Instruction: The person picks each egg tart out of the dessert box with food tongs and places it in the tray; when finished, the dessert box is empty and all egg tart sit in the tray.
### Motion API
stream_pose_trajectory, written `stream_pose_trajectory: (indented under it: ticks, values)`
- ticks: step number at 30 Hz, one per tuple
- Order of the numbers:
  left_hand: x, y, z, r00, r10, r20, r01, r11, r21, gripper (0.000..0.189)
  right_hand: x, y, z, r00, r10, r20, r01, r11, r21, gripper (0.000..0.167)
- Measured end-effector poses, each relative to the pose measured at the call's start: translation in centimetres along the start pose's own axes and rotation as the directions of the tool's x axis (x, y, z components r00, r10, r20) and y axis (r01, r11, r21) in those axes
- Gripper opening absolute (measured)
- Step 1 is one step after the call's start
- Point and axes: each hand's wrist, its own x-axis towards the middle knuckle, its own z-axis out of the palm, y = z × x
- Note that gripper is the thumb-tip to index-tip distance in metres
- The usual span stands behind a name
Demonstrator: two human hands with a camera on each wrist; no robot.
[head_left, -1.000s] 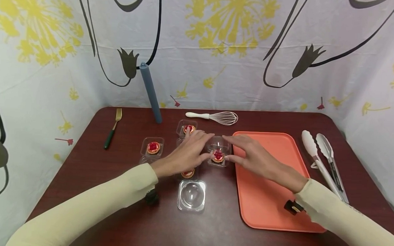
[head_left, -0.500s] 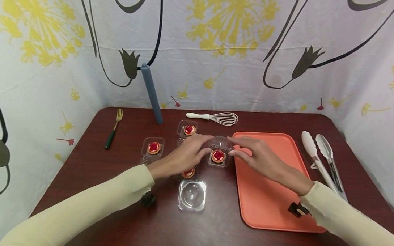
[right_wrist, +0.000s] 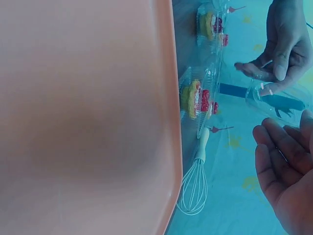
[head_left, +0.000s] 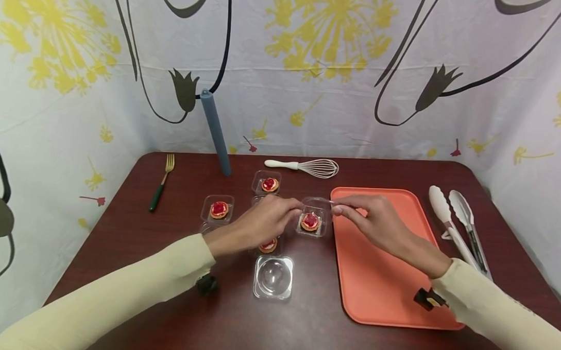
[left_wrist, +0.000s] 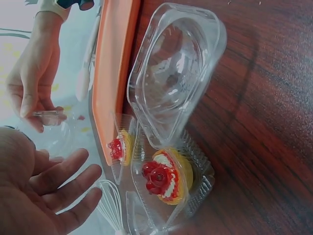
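Note:
In the head view my left hand (head_left: 266,215) and right hand (head_left: 376,219) pinch opposite edges of a clear domed lid (head_left: 318,200), which appears nearly edge-on. Below and just in front of it sits a fruit tart (head_left: 310,222) with red topping in a clear plastic base. The wrist views show the lid (right_wrist: 288,100) raised above the tarts, between thumb and fingers on both sides. Beside my left hand, another tart (left_wrist: 168,176) sits in a clear container whose domed lid (left_wrist: 173,73) lies folded back on the table. My left forearm partly covers that tart in the head view.
An orange tray (head_left: 397,292) lies under my right forearm, with tongs (head_left: 464,233) beyond it. More boxed tarts (head_left: 219,210) stand to the left. A whisk (head_left: 304,167), a blue rod (head_left: 215,134) and a green-handled fork (head_left: 161,183) lie toward the back.
Fingers and thumbs of both hands have come together on the lid's edges. The lid has tilted from showing its dome to nearly edge-on. My right hand has shifted slightly right.

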Motion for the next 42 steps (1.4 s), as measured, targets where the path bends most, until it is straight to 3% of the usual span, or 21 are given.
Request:
stream_pose_trajectory:
  ticks: [8, 16, 26, 35, 42]
  values:
    - [-0.8, 0.7, 0.1, 0.998, -0.057, -0.022, 0.056, 0.997, -0.056, 0.009, -0.5, -0.6, -0.1, 0.997, 0.050, 0.057, -0.053, 0.997, 0.056, 0.021]
    - [-1.8, 1.4, 0.5, 0.994, -0.112, -0.001, 0.109, 0.975, -0.196, 0.009, -1.6, -1.4, 0.0, 0.981, 0.094, 0.172, -0.110, 0.990, 0.084, 0.021]
    - [-2.4, 1.6, 1.2, 0.985, -0.167, 0.042, 0.172, 0.952, -0.254, 0.005, -2.3, -1.8, 0.9, 0.967, 0.145, 0.211, -0.171, 0.979, 0.109, 0.020]
    - [-2.8, 1.2, 2.5, 0.983, -0.183, 0.032, 0.185, 0.940, -0.287, 0.024, -2.9, -1.5, 1.6, 0.947, 0.196, 0.254, -0.221, 0.972, 0.075, 0.019]
    - [-2.9, 1.1, 3.2, 0.980, -0.194, 0.048, 0.200, 0.930, -0.310, 0.026, -3.3, -1.3, 2.0, 0.931, 0.234, 0.281, -0.269, 0.959, 0.091, 0.020]
